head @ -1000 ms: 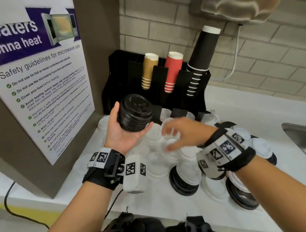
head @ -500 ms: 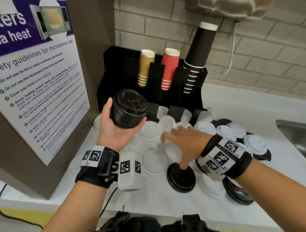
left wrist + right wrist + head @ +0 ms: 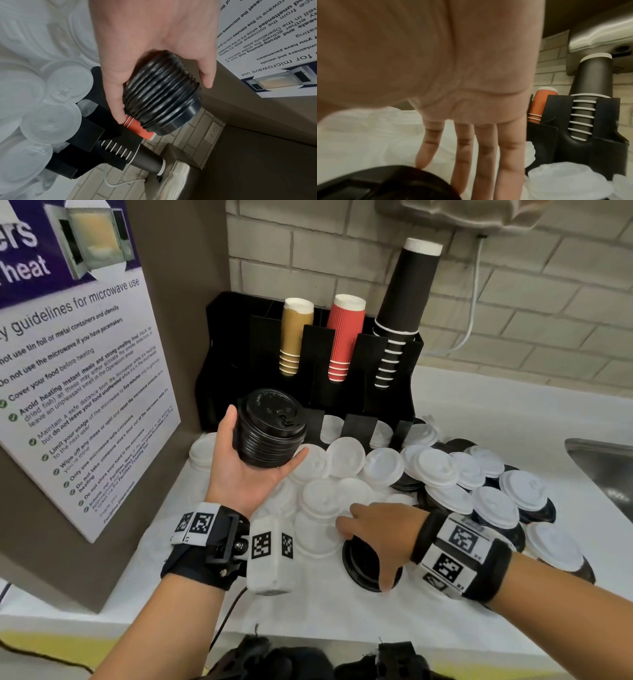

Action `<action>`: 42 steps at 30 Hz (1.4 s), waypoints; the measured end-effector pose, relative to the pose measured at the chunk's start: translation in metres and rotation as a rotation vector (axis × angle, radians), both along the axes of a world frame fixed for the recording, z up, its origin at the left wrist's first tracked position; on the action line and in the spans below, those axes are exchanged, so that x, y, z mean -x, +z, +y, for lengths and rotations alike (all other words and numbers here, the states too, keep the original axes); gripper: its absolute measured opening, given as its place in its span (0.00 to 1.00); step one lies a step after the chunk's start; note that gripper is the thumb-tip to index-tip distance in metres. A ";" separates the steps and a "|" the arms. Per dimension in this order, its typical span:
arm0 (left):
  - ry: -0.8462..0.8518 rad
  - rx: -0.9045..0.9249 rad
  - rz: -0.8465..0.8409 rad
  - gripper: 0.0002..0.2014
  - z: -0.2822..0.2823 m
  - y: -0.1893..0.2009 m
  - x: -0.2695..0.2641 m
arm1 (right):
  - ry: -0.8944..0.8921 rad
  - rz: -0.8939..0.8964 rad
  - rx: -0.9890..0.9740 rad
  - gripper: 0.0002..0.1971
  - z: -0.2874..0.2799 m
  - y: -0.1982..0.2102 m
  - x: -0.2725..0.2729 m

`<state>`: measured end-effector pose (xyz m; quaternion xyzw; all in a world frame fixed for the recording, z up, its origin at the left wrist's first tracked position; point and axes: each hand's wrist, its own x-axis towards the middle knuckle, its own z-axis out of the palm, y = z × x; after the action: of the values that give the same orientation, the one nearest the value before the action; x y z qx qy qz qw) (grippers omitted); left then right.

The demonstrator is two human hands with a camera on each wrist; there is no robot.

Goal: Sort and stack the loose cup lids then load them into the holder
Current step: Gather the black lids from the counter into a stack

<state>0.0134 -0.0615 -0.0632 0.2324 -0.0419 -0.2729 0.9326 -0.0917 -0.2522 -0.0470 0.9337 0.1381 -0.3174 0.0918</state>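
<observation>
1. Brick wall and a microwave poster (image 3: 72, 378) framed a white bench (image 3: 342, 607) where loose white lids (image 3: 346, 457) and black ones lay scattered in front of the black holder (image 3: 342, 395), which already carried three columns of cups.
2. Half a second earlier your right hand (image 3: 376, 539) was reaching over the white lids; now it had come down on a single black lid (image 3: 356, 559) at the near edge of the pile. That reads as the next black lid being picked for the stack.
3. Your right hand was palm down, its fingers (image 3: 465, 155) straight and spread, with the thumb at the lid's near rim and the fingertips at its far rim. It was touching the lid, not yet gripping it.
4. Your left hand (image 3: 246, 470) stayed raised, palm up, fingers and thumb curled round a stack of black lids (image 3: 270, 429) held just in front of the holder.
5. The holder's lower lid slots showed only a few white lids, so loading looked barely begun.
</observation>
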 end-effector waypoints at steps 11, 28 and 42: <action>-0.046 0.003 0.059 0.36 -0.006 0.001 0.006 | -0.218 -0.103 -0.490 0.33 -0.015 0.041 -0.008; -0.102 -0.151 -0.059 0.27 -0.029 0.001 0.025 | -0.240 -0.694 -0.989 0.29 0.001 0.079 -0.041; -0.102 -0.109 -0.045 0.22 -0.035 -0.004 0.026 | -0.195 -0.617 -0.924 0.31 0.008 0.086 -0.042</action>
<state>-0.0129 -0.0961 -0.0673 0.2862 -0.0596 -0.3167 0.9024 -0.0495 -0.2444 0.0391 0.9348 0.1427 0.0570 -0.3204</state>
